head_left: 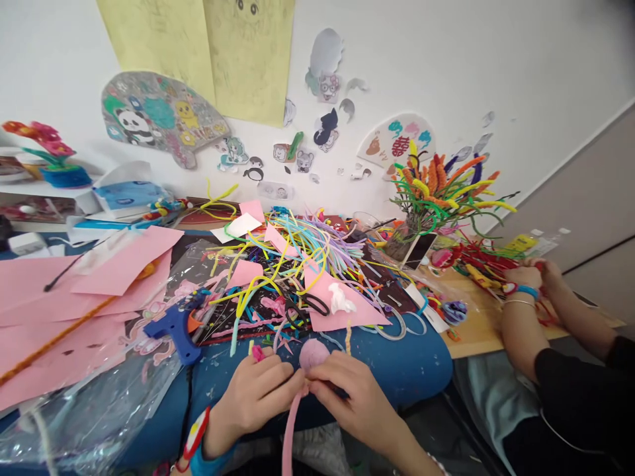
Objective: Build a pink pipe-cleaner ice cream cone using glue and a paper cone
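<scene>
Both my hands meet low in the middle of the view, with fingertips pinched together. My left hand (258, 390) and my right hand (354, 396) grip a pink fuzzy strip (288, 436), which looks like a pipe cleaner and hangs down between them. Right behind the fingertips sits a round lilac piece (313, 354); whether it is joined to the strip I cannot tell. A small bright pink bit (258, 353) shows by my left fingers. Just beyond lie black-handled scissors (315, 304) and a pink paper sheet (364, 309) with a crumpled white tissue (341, 297) on it.
A blue glue gun (176, 330) lies left, its cord running down. Loose pipe cleaners (317, 244) heap across the table. Pink sheets (30, 291) and clear plastic (94, 423) cover the left. At right, another person's hands (530, 277) work near a vase of pipe-cleaner flowers (441, 185).
</scene>
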A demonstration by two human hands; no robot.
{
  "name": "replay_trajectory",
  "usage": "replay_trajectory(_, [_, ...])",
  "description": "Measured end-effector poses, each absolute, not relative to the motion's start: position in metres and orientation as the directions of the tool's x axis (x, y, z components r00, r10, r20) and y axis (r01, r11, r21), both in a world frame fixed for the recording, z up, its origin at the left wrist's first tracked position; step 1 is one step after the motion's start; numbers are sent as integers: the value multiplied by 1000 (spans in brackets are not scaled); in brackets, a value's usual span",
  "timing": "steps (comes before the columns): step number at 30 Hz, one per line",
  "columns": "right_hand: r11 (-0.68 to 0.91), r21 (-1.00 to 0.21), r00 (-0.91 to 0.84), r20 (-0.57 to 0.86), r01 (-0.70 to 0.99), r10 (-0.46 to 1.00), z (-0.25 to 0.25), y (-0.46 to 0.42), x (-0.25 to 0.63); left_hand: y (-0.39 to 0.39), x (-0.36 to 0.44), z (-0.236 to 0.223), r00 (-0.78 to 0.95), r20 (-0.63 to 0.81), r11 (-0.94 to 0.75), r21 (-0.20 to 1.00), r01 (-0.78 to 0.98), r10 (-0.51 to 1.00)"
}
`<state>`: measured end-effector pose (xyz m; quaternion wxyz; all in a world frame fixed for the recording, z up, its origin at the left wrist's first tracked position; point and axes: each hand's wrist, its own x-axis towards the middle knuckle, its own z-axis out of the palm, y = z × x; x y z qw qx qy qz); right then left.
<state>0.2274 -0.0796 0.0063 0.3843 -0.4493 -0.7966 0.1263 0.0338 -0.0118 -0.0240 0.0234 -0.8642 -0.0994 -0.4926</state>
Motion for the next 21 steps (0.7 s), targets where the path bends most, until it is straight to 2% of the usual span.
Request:
replay_trajectory(3, [288,-826,-329,133,484,935,16,-84,230,-11,33,-18,518,855,-985,-95,143,-7])
replay_trajectory(4, [204,-869,-324,54,451,945,15,-83,230,-11,33,-18,529,849,-985,-107,135,-20])
replay_trajectory(6, [130,-897,-286,4,422,958,11,-82,230,-13,34,-19,550,835,-987,-90,133,-2])
replay_trajectory(8, [185,-874,-232,86,450,969,4,-79,228,-15,35,-23,568,819,-987,-16,159,78])
replay_trajectory(11, [402,-750,-198,351,525,915,-10,-73,225,-18,36,-28,550,782,-952,182,248,293])
replay_trajectory(14, [631,-441,-233,671,638,704,-31,-64,225,-17,39,-28,511,695,-862,391,323,506])
replay_trajectory(16, [711,-227,-302,789,666,535,-46,-59,227,-15,40,-25,532,615,-811,477,337,583])
replay_trajectory(17, [737,-177,-335,805,652,490,-53,-57,228,-14,40,-23,552,579,-796,503,337,600])
replay_trajectory(19, [758,-197,-360,787,622,501,-60,-55,229,-13,39,-21,585,531,-778,532,333,613])
replay_trajectory(21, [709,-309,-319,730,634,604,-59,-56,229,-14,35,-21,593,513,-771,538,340,620])
